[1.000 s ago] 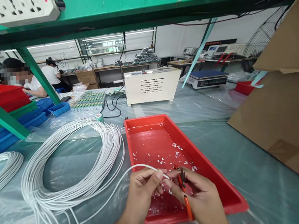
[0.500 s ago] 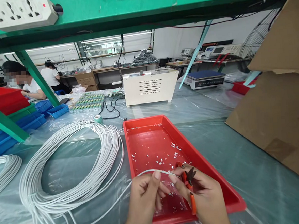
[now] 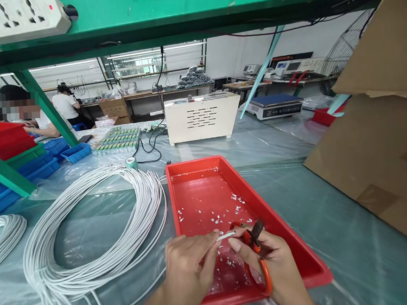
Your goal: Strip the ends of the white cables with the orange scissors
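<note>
Two bare hands are seen at work over a shallow red plastic tray near the front edge of the plastic-sheeted desk. A thin white insulated wire is pinched between thumb and fingers of the left hand. Its cut tip is held above the tray's near end, just beside the dark nose of a pair of small orange-handled cutters, around which the right hand is closed. Whether the blades are apart cannot be told.

The step in hand is judged to be the trimming or stripping of the wire's end. For the next move, the tip would have to be seated squarely between the blades and held over the tray, so that offcuts are caught.

Counted:
- one tray, strewn with many small white offcuts
- one pair of cutters
- two coils of white wire, a large coil left of the tray and a smaller coil at the desk's left edge
- one cream metal cabinet towards the far edge
- one brown cardboard box at the right
- two seated co-workers at the far left
</note>
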### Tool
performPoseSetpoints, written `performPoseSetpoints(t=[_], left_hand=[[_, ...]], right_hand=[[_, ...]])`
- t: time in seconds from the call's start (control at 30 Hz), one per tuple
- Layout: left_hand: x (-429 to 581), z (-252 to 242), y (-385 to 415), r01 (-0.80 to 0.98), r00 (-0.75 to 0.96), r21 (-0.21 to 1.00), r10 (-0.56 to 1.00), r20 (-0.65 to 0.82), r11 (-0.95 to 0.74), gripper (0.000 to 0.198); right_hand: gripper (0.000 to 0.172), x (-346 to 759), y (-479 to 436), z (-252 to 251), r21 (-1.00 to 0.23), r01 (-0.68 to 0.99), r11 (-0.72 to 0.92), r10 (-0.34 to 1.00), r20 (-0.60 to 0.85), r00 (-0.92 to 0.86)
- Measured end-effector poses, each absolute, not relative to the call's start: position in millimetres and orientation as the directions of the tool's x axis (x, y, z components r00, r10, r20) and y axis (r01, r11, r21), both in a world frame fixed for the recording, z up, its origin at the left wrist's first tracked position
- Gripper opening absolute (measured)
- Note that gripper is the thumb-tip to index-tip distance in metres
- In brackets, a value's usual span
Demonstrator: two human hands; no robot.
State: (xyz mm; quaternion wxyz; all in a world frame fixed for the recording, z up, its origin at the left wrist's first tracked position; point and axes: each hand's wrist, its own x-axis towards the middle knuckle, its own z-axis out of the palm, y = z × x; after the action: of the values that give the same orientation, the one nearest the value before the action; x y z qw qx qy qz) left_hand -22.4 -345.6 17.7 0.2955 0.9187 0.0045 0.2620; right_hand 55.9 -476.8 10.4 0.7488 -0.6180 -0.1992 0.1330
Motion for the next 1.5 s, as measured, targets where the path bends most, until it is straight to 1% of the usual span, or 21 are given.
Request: performPoseSetpoints(t=[0.1,0.17,0.37,0.57,0.8,0.97,1.17,1.3,1.4,1.5], left_hand=[[-22.9,20.2,-347.6,-0.129,0.854,0.537,0.182,0.487,-0.834,0.017],[-23.0,21.6,-348.6,-0.119,0.858,0.532,0.183,0.480,-0.839,0.017],[-22.6,20.0,-350.7,-0.109,0.858,0.484,0.164,0.487,-0.868,0.017],[-20.0,13.1,-351.8,-0.230,0.725,0.462,0.166,0.669,-0.857,0.014],[-18.8,7.4,-353.2,-0.212,0.735,0.443,0.157,0.660,-0.871,0.014],[-18.6,7.1,-351.1,-0.174,0.803,0.438,0.130,0.582,-0.882,0.020],[-18.3,17.8,-350.7,-0.101,0.932,0.593,0.133,0.337,-0.799,0.024],[-18.2,24.5,-350.9,-0.063,0.958,0.661,0.141,0.251,-0.748,0.030],[-17.8,29.0,-350.3,-0.048,0.966,0.723,0.153,0.210,-0.690,0.033],[-18.0,32.5,-350.4,-0.028,0.968,0.744,0.169,0.188,-0.668,0.035]], right_hand=[[0.020,57.7,-476.4,8.3,-0.968,-0.054,0.244,0.461,0.067,0.885],[0.020,58.9,-476.1,6.3,-0.964,-0.078,0.254,0.455,0.048,0.889],[0.021,60.6,-476.4,2.9,-0.963,-0.093,0.252,0.439,0.028,0.898],[0.021,60.5,-477.5,-2.7,-0.963,-0.103,0.250,0.434,0.017,0.901],[0.019,60.6,-477.6,-0.6,-0.968,-0.065,0.241,0.406,0.040,0.913],[0.014,63.6,-479.0,-2.4,-0.972,-0.027,0.235,0.434,0.080,0.897],[0.009,65.6,-479.1,-4.5,-0.977,0.007,0.213,0.455,0.105,0.884],[0.008,68.1,-478.0,-0.4,-0.981,0.029,0.191,0.462,0.115,0.879],[0.007,70.4,-478.6,5.6,-0.986,0.130,0.107,0.473,0.165,0.865],[0.001,72.2,-481.1,10.3,-0.964,0.264,0.004,0.486,0.233,0.843]])
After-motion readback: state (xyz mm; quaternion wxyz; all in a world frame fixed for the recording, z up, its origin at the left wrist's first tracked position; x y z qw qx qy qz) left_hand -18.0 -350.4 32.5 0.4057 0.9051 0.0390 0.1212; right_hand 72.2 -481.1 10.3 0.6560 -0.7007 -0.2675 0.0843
